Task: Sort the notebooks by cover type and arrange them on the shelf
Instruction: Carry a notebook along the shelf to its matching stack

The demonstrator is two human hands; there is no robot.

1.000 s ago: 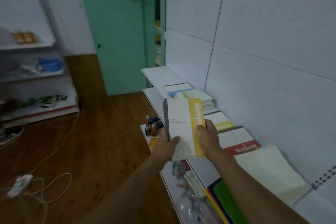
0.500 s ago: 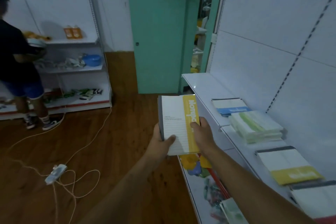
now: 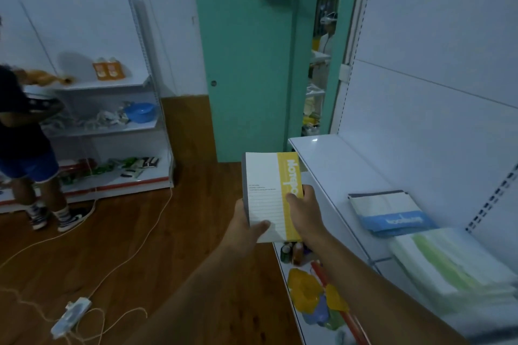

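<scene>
Beside a white shelf [image 3: 330, 159] at right, both hands, left hand [image 3: 244, 228] and right hand [image 3: 304, 211], grip a yellow-banded notebook [image 3: 270, 193] at centre frame.

We see two bare forearms rising from the bottom edge of the frame toward its centre, with no sleeve, watch, band or ring showing anywhere along them. Our left hand [image 3: 246, 228] sits just left of centre and our right hand [image 3: 304, 211] just right of it, both ungloved, with short plain nails where a thumb tip shows. The light is dim and bluish, so finer marks on the wrists and knuckles are too soft for us to make out.
</scene>
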